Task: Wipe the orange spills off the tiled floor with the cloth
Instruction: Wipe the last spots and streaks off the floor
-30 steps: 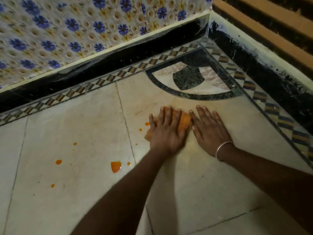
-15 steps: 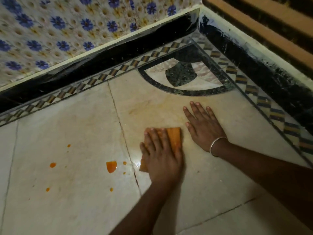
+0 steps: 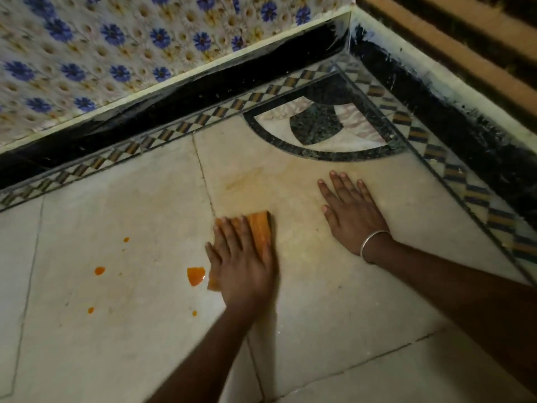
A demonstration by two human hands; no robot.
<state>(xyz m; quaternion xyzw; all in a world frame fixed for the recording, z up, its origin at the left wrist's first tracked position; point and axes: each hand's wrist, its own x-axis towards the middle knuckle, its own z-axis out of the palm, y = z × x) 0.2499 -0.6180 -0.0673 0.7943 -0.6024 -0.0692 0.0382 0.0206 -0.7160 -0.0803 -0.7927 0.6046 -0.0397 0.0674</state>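
Head view, left hand: the left hand lies palm down on top of the cloth and presses it on the floor.
Left fingers: the fingers are nearly straight and close to each other, pointing away from the person. They cover most of the cloth and do not curl round it.
Cloth: orange, flat on the tiled floor. One strip shows along the right side of the hand and one small corner shows under the left side of the palm. It lies across the joint line between two tiles.
Right hand: the right hand rests flat on the bare tile, apart from the cloth, to its right.
Right fingers: spread a little, straight, holding nothing. A thin metal bangle sits on the wrist.
Spills: the biggest orange spill is just beside the left edge of the cloth, nearly touching it. Smaller drops lie further left, well apart from the cloth.
Floor around: a faint yellowish streak marks the tile beyond the cloth.
Corner: a dark quarter-circle inlay fills the corner, inside a checkered border.
Walls: a black skirting runs under a wall with blue flowers.
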